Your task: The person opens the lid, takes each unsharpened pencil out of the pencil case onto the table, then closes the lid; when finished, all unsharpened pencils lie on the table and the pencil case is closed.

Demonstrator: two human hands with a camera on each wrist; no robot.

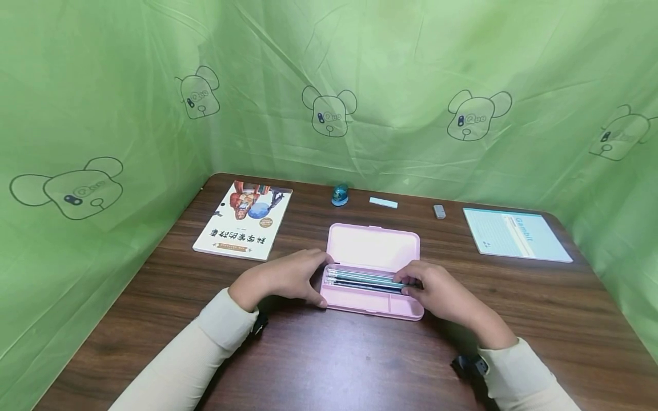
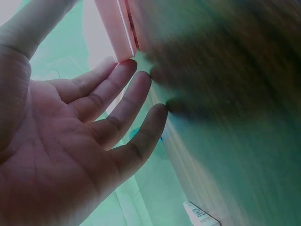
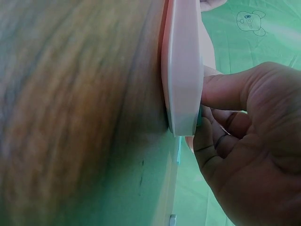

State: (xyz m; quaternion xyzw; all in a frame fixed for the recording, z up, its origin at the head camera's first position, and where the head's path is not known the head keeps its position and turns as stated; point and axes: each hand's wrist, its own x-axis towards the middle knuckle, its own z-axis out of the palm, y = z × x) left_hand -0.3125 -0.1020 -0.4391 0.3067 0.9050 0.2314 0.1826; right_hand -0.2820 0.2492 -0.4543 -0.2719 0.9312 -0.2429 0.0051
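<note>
Risk (judged): pencils [image 1: 365, 280] could slip askew if right hand [image 1: 434, 288] pinched unevenly; pink case [image 1: 354, 298] could skid if left hand [image 1: 289, 277] braced lightly | Right: fingers curled, pinching pencils' right ends | Left: fingers loosely spread, touching case's left end | Pencils lay in open case's lid-side compartment, on table [image 1: 329, 359]
</note>
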